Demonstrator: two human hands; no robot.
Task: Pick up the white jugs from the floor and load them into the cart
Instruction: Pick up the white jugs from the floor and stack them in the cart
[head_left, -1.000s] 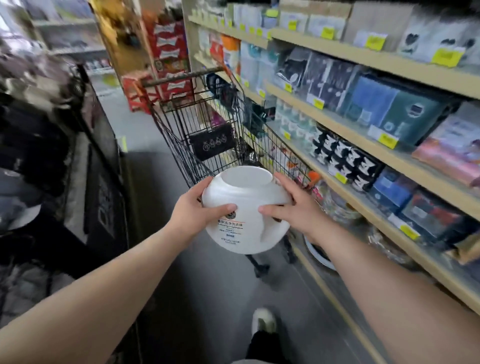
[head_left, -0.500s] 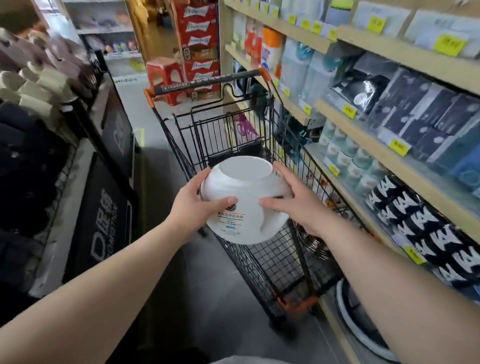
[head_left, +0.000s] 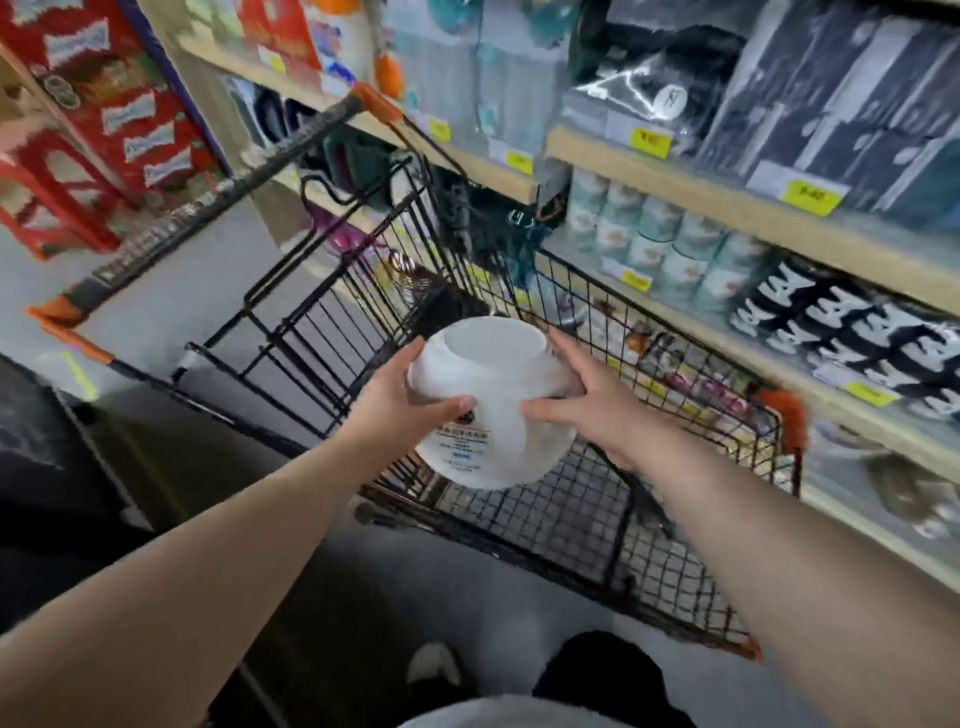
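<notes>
A round white jug (head_left: 493, 400) with a printed label is held bottom-up over the basket of a black wire cart (head_left: 597, 519). My left hand (head_left: 400, 400) grips its left side, thumb across the front above the label. My right hand (head_left: 587, 400) grips its right side, fingers spread along the jug's flank. The jug hangs above the cart's mesh floor, inside the basket's rim. The cart has orange corner caps and a dark handle bar (head_left: 218, 192) at the far left.
Wooden shelves (head_left: 727, 208) packed with goods and yellow price tags run along the right, close beside the cart. A red stool (head_left: 47, 202) and red cartons (head_left: 119, 98) stand at the far left. Grey floor lies left of the cart. My feet show at the bottom.
I have stepped closer and the view now tilts and looks down into the cart. Both hands have carried the jug forward, over the basket rim, with the same grip.
</notes>
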